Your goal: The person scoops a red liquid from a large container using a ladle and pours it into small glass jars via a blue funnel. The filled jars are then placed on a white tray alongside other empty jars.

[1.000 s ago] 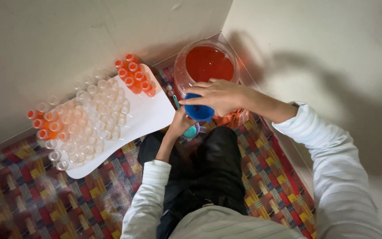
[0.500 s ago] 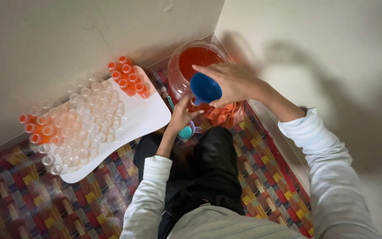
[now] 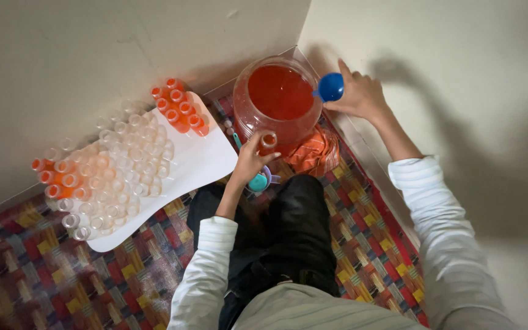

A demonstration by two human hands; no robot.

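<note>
Far to the left, on the patterned rug, a white board lies flat and is crowded with small glass vials. Most are clear and look empty; a cluster at the left end and another at the far corner near the wall hold orange liquid.

Just right of the board, the person's left hand is raised with its fingers wrapped around a small vial, gripping it upright; orange liquid shows in its mouth. The vial sits right against the near side of the big round glass bowl. Below that hand a small teal and purple object lies on the floor, too small to make out.

The bowl stands in the corner where the two walls meet, filled with red-orange liquid. An orange cloth is bunched at its foot on the right side.

Further right, the right hand is at the bowl's far rim, fingers closed on a blue scoop that sits at the rim's edge, just over the liquid. Whether the scoop holds anything cannot be told. The white striped sleeve runs down along the right-hand wall.
</note>
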